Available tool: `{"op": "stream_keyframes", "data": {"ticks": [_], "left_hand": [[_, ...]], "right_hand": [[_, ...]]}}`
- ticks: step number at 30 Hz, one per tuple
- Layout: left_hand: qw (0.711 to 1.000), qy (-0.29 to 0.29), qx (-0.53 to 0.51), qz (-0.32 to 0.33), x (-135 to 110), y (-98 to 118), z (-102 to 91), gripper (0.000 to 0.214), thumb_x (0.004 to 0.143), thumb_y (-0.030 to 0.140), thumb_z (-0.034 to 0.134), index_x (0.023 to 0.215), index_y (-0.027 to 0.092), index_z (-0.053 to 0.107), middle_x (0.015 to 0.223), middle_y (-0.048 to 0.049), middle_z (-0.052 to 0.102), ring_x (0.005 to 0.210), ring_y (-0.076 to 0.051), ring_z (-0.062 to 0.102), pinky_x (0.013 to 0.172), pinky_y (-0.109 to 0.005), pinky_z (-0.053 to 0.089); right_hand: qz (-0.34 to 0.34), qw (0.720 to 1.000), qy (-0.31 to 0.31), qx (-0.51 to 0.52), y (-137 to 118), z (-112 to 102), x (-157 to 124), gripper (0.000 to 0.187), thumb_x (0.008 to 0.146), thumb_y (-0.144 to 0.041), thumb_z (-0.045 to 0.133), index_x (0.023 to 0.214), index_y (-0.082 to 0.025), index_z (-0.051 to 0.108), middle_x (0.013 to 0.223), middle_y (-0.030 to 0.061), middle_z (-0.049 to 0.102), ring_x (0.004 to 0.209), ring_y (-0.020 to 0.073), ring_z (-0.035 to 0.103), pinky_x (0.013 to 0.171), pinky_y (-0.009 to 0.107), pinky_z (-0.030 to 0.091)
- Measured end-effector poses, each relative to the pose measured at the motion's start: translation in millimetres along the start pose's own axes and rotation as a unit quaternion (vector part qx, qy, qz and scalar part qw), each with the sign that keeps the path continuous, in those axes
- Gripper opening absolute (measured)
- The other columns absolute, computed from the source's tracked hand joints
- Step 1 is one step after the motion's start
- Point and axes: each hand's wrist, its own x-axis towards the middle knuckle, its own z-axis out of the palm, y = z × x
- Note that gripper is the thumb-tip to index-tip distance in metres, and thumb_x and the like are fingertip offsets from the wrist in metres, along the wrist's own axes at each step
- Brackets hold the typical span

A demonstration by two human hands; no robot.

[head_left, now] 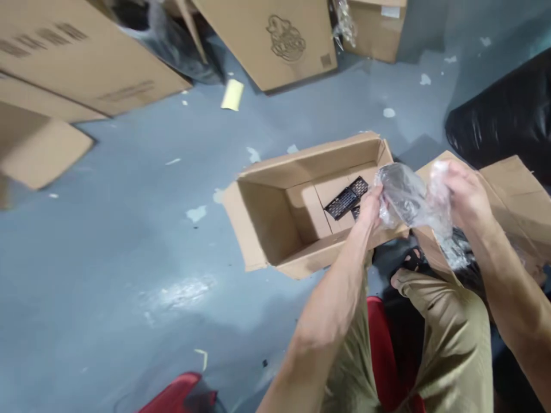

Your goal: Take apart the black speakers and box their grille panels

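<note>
A clear plastic bag is stretched between my two hands, over the right end of an open cardboard box. My left hand is closed on the bag's left side. Bunched plastic sits in the closed fingers of my right hand, which looks slightly blurred. Inside the box lie black perforated pieces, one crossing the other near my left hand. Part of the lower piece is hidden behind that hand. Whether the bag has anything in it I cannot make out.
Right of my legs stands another open carton with clear plastic in it. A black bag lies beyond. Large cartons line the far side. A yellow paper and white scraps lie on the floor. Something red is at the bottom.
</note>
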Motion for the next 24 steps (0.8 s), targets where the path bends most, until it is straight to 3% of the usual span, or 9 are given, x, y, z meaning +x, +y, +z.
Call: {"op": "stream_keyframes", "data": {"ticks": [2,5,8,10,12,14,17,21,24], "left_hand": [[0.978,0.059,0.148,0.135,0.4,28.7,-34.6,0.051,0.095,0.063,0.069,0.07,0.021,0.054,0.058,0.0032,0.05,0.054,-0.012,0.043,0.056,-0.027,0.036],[0.873,0.075,0.395,0.276,-8.3,73.4,-76.7,0.052,0.097,0.057,0.065,0.063,0.022,0.046,0.06,0.0035,0.043,0.063,-0.015,0.043,0.063,-0.029,0.034],[0.797,0.059,0.482,0.361,-20.8,108.1,-95.9,0.045,0.092,0.051,0.068,0.064,0.022,0.048,0.066,0.003,0.046,0.067,-0.015,0.043,0.068,-0.031,0.034],[0.803,0.039,0.458,0.379,-29.6,123.4,-100.5,0.04,0.088,0.051,0.072,0.067,0.022,0.053,0.071,0.0019,0.052,0.069,-0.015,0.048,0.069,-0.03,0.038],[0.839,0.022,0.412,0.355,-38.6,135.5,-103.9,0.037,0.087,0.054,0.072,0.073,0.023,0.057,0.071,0.0021,0.055,0.065,-0.015,0.05,0.066,-0.03,0.041],[0.867,0.009,0.381,0.321,-47.1,148.9,-107.8,0.036,0.084,0.055,0.074,0.077,0.025,0.056,0.067,0.0038,0.054,0.056,-0.014,0.049,0.06,-0.03,0.041],[0.877,0.014,0.362,0.317,-59.7,176.6,-112.8,0.036,0.075,0.047,0.08,0.075,0.026,0.05,0.064,0.0051,0.055,0.048,-0.011,0.046,0.052,-0.029,0.038],[0.879,0.062,0.29,0.374,-77.9,215.9,-113.1,0.028,0.067,0.033,0.074,0.076,0.027,0.047,0.06,0.0062,0.051,0.047,-0.012,0.043,0.048,-0.029,0.036],[0.886,0.062,0.26,0.378,-86.3,226.1,-108.7,0.023,0.063,0.032,0.069,0.073,0.027,0.049,0.062,0.003,0.051,0.053,-0.014,0.044,0.049,-0.028,0.037]], "right_hand": [[-0.016,0.999,0.018,-0.037,29.6,-4.8,15.0,0.013,0.083,-0.034,0.066,0.076,-0.025,0.06,0.067,-0.0037,0.054,0.06,0.0154,0.053,0.062,0.029,0.051],[-0.008,0.979,0.047,-0.2,77.2,-15.4,38.6,0.012,0.077,-0.026,0.063,0.065,-0.023,0.061,0.077,0.0009,0.063,0.083,0.0202,0.065,0.085,0.034,0.057],[0.042,0.952,0.05,-0.3,109.9,-7.5,48.7,0.008,0.073,-0.019,0.067,0.079,-0.022,0.071,0.104,0.0063,0.073,0.102,0.0226,0.07,0.102,0.04,0.056],[0.071,0.959,0.04,-0.271,119.6,10.0,49.7,0.025,0.074,-0.017,0.069,0.099,-0.021,0.075,0.11,0.0068,0.075,0.099,0.0214,0.072,0.102,0.04,0.057],[0.068,0.975,0.009,-0.212,120.7,32.8,53.0,0.027,0.081,-0.021,0.07,0.108,-0.02,0.075,0.107,0.0062,0.078,0.097,0.0207,0.074,0.101,0.04,0.058],[0.038,0.983,-0.021,-0.181,115.4,55.2,62.0,0.02,0.088,-0.026,0.069,0.105,-0.02,0.077,0.105,0.0058,0.08,0.101,0.0214,0.074,0.103,0.041,0.057],[-0.001,0.983,-0.008,-0.183,101.6,76.4,81.6,0.015,0.09,-0.026,0.068,0.099,-0.02,0.078,0.105,0.0051,0.08,0.101,0.0214,0.073,0.106,0.043,0.056],[-0.039,0.991,-0.018,-0.127,86.6,72.0,94.3,0.021,0.097,-0.031,0.064,0.111,-0.021,0.077,0.111,0.0049,0.079,0.104,0.0202,0.073,0.106,0.043,0.057],[0.012,0.991,-0.049,-0.126,84.2,63.3,88.5,0.022,0.098,-0.031,0.067,0.116,-0.022,0.077,0.119,0.0078,0.078,0.11,0.023,0.072,0.106,0.047,0.057]]}}
